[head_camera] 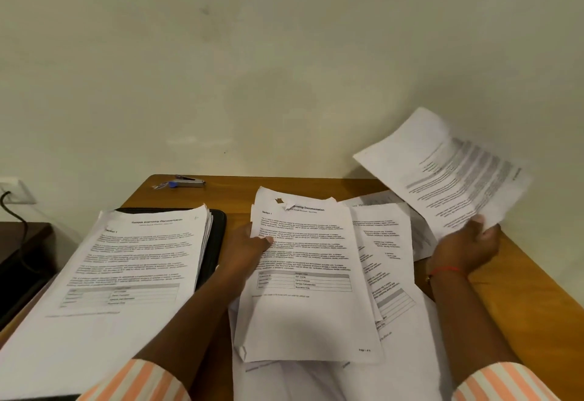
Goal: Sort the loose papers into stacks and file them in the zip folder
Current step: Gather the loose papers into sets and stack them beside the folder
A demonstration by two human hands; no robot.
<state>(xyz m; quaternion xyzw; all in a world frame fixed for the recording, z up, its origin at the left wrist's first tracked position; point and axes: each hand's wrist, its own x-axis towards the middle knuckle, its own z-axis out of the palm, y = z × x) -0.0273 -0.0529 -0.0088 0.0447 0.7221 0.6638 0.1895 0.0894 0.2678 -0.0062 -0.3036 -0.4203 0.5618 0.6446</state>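
The left hand (249, 242) pinches the left edge of the top sheet (303, 261) of the loose pile (387, 242). Its thumb lies on top of the paper and its other fingers are tucked under. The pile sits in the middle of the brown surface (521, 290), at 3 o'clock from this hand, and its pages fan out in a messy way. The right hand (467, 242) grips the near corner of a lifted sheet (442, 173). This sheet is up in the air and sticks out toward 11 o'clock from the hand, over the far right part of the pile. It is blurry, so it may be one page or more, and its words cannot be read. A red thread (445, 270) goes round the right wrist. At 9 o'clock from the left hand lies a neat stack (126, 258) of printed pages. It rests on the black zip folder (216, 242), which peeks out along the stack's right side, just beside the left hand. A small stapler (186, 182) lies at 11 o'clock from the left hand, near the far edge of the surface.
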